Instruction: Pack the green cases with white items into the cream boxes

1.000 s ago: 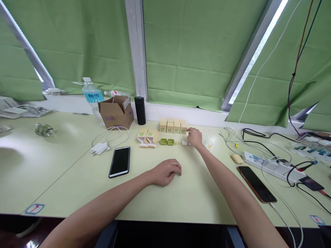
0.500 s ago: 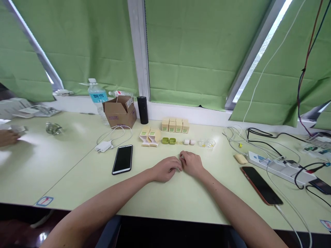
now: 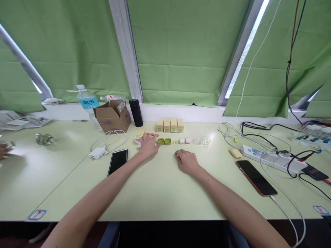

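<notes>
My left hand [image 3: 148,147] reaches over the open cream-coloured small cartons [image 3: 138,136], fingers spread and covering most of them. Whether it touches a carton, I cannot tell. Just right of its fingertips are two small green trays [image 3: 168,141]. Along the same row come tiny yellowish pieces [image 3: 174,142], a white small cylinder [image 3: 182,141], a pinkish small cylinder [image 3: 187,141] and clear plastic cases [image 3: 206,141]. My right hand [image 3: 188,161] rests on the table below the cylinders, its fingers curled in with nothing visible in them.
Several closed small cartons [image 3: 170,126] stand behind the row. To the left are a black phone [image 3: 118,161], a white charger [image 3: 98,152], a cardboard box [image 3: 113,117] and a black cylinder [image 3: 136,113]. A power strip [image 3: 274,159] and another phone [image 3: 256,177] lie right.
My left hand has parted from the right hand and moved forward and left onto the open cartons, its fingers spreading. My right hand stays on the table. The view has shifted slightly.
</notes>
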`<state>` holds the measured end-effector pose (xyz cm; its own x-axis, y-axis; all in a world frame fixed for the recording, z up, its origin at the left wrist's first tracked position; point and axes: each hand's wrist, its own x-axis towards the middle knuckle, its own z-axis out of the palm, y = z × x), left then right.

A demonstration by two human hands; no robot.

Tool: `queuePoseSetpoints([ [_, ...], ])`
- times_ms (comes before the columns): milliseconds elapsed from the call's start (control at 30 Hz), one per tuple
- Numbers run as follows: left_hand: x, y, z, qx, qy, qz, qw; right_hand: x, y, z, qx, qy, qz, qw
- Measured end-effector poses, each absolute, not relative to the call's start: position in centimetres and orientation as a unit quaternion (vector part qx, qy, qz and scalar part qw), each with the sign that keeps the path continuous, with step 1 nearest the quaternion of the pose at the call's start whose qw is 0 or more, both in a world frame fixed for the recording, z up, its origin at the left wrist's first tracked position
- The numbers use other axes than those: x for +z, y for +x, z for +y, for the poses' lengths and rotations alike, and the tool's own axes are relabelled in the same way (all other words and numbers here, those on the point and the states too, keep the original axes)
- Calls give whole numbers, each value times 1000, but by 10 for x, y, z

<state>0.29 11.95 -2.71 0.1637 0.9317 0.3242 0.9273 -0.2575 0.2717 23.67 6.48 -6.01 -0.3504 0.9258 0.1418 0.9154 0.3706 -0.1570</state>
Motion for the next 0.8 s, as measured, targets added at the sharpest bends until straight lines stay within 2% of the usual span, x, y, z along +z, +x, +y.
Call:
queuePoseSetpoints([
  [167, -29, 12, 148, 151, 776, 612, 5, -60, 238, 63, 17, -560, -822, 102],
  [500, -27, 16, 113, 206, 789, 579, 26, -65, 239, 77, -51, -493, -853, 167],
  [633, -32, 15, 88, 279, 789, 531, 129, -64, 232, 88, -55, -496, -855, 138],
  [800, -45, 17, 79, 400, 743, 499, 198, -61, 224, 100, -69, -488, -864, 107],
])
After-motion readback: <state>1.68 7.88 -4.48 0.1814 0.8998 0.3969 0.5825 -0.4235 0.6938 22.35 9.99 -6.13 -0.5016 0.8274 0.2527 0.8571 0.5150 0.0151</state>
